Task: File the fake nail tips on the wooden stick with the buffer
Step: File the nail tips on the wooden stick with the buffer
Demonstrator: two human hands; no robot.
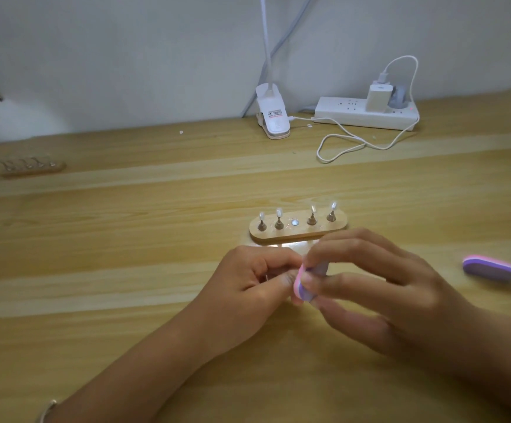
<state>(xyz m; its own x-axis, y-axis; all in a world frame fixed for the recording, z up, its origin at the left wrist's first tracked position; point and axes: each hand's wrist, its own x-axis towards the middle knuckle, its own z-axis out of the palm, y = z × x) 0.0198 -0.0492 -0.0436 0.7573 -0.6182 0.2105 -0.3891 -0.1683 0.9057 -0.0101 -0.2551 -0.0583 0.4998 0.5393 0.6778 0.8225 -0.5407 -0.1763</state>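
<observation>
A small wooden holder (298, 232) lies on the table with several metal pegs, each topped by a clear fake nail tip (279, 213); its middle spot shows only a round metal disc. Just in front of it my left hand (248, 279) pinches a small piece, mostly hidden by the fingers, likely a peg with a nail tip. My right hand (379, 288) grips a pink and purple buffer (304, 283) and holds it against my left fingertips.
A second pink and purple buffer (490, 268) lies at the right. Another wooden holder with nail tips (31, 166) sits far left. At the back stand a white clip lamp (272, 117), a power strip (367, 112) and a looped white cable (348, 145).
</observation>
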